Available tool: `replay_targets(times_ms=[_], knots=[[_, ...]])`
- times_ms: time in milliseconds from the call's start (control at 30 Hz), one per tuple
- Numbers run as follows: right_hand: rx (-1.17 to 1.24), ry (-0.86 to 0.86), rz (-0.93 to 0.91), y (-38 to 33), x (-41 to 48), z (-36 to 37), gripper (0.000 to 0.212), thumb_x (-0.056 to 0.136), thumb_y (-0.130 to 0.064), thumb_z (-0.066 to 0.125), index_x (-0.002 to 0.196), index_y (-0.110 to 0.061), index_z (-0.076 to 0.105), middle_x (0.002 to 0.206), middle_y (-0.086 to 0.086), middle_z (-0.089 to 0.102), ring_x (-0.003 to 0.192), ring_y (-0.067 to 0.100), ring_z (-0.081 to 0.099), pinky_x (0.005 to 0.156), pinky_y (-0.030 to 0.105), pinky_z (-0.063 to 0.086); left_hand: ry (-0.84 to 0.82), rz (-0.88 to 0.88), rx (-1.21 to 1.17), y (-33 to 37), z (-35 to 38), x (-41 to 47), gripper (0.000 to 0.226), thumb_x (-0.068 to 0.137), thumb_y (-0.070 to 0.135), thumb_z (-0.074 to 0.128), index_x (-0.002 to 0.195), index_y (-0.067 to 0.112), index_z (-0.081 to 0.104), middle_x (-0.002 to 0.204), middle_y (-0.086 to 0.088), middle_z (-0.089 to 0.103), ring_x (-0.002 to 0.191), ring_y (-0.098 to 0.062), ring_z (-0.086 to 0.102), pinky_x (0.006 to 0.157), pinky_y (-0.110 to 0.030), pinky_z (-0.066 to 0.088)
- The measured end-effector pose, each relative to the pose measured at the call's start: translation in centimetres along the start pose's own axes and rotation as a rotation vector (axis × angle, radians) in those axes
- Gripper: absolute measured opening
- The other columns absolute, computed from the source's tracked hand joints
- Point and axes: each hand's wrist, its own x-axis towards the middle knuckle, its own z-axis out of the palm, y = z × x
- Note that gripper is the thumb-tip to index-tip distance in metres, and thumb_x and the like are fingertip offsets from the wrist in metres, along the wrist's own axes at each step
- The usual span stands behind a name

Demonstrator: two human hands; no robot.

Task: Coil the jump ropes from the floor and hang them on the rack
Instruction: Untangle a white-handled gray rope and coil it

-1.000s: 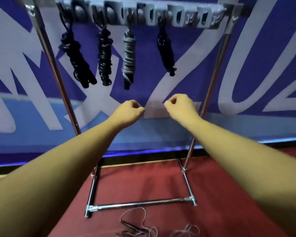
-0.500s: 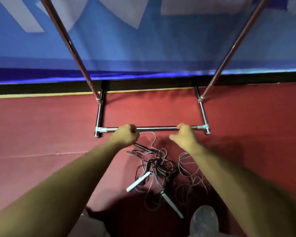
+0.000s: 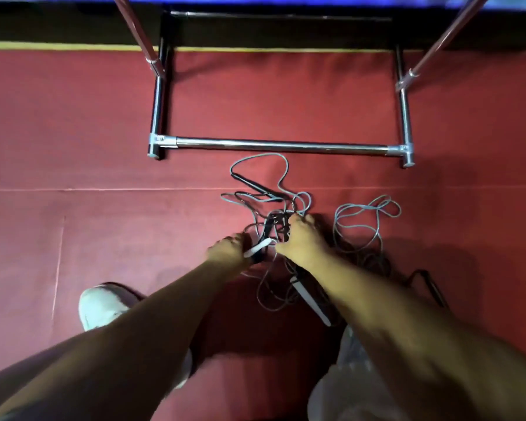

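The jump ropes (image 3: 286, 214) lie in one tangled heap on the red floor (image 3: 73, 165), just in front of the chrome base bar of the rack (image 3: 280, 145). Grey cords loop out from the heap: one curl reaches up nearly to the base bar, and another bunch of loops (image 3: 366, 220) spreads off to the right. A black handle (image 3: 251, 183) lies slanted at the top of the tangle, apart from both hands.

The left hand (image 3: 228, 250) is closed around one end of a white handle (image 3: 257, 247), whose other end sticks out toward the right hand. The right hand (image 3: 301, 238) rests fingers-down on the thickest part of the knot, curled over dark cords; whether it actually pinches a strand I cannot tell, since the fingers cover the spot.

A second white handle (image 3: 312, 302) lies under the right forearm, partly hidden by it, and a further black handle (image 3: 431, 287) lies at the right edge of the pile. The cords cross over one another many times between the two hands.

A pale shoe (image 3: 104, 305) stands on the floor to the left of the heap, beside the left forearm. The rack's two uprights rise from its side rails toward a dark strip along the wall.
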Motion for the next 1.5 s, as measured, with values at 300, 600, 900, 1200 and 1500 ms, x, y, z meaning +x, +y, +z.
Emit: replay_targets(times_ms=[300, 600, 900, 1200, 1500], knots=[[-0.049, -0.07, 0.037, 1.4, -0.3, -0.6, 0.064, 0.068, -0.035, 0.079, 0.123, -0.016, 0.054, 0.124, 0.012, 0.047, 0.113, 0.032, 0.054, 0.097, 0.043, 0.048, 0.013, 0.081, -0.079, -1.0, 1.5, -1.0, 0.063, 0.084, 0.043, 0.059, 0.144, 0.029, 0.044, 0.13, -0.01, 0.061, 0.116, -0.033, 0.059, 0.094, -0.037, 0.048], [0.6, -0.057, -0.057, -4.5, -4.4, -10.8, 0.004, 0.083, -0.008, 0.067, 0.08, -0.011, 0.067, 0.068, 0.006, 0.061, 0.059, 0.014, 0.047, 0.056, 0.025, 0.036, 0.12, 0.349, -0.413, 5.2, -14.4, -7.9, 0.021, 0.101, 0.026, 0.054, 0.088, 0.01, 0.059, 0.076, -0.005, 0.055, 0.063, -0.015, 0.047, 0.06, -0.027, 0.035], [0.343, 0.084, -0.123, -2.5, -13.8, -18.6, 0.027, 0.091, -0.011, 0.058, 0.065, -0.012, 0.064, 0.067, 0.008, 0.061, 0.06, 0.016, 0.049, 0.059, 0.028, 0.036, 0.094, 0.715, -1.614, 10.1, -29.7, -24.7, 0.025, 0.095, 0.035, 0.048, 0.075, 0.02, 0.042, 0.053, 0.008, 0.029, 0.041, -0.007, 0.024, 0.044, -0.021, 0.022], [0.746, 0.254, -0.454, -9.3, -26.1, -26.3, 0.011, 0.091, -0.005, 0.064, 0.102, -0.006, 0.066, 0.049, -0.003, 0.062, 0.045, 0.007, 0.058, 0.053, 0.02, 0.048, 0.523, 0.573, -1.324, 10.8, -29.8, -35.7, 0.016, 0.098, 0.008, 0.05, 0.085, 0.016, 0.046, 0.074, -0.004, 0.048, 0.05, -0.014, 0.049, 0.05, -0.023, 0.037], [0.373, 0.458, -0.717, -18.1, -37.5, -33.1, 0.012, 0.087, -0.015, 0.071, 0.077, -0.01, 0.072, 0.049, -0.002, 0.055, 0.037, -0.001, 0.043, 0.043, 0.011, 0.032, 0.427, 0.715, -1.122, 11.2, -27.8, -43.7, 0.004, 0.098, 0.006, 0.051, 0.096, 0.008, 0.049, 0.084, -0.008, 0.075, 0.048, -0.021, 0.053, 0.041, -0.02, 0.037]])
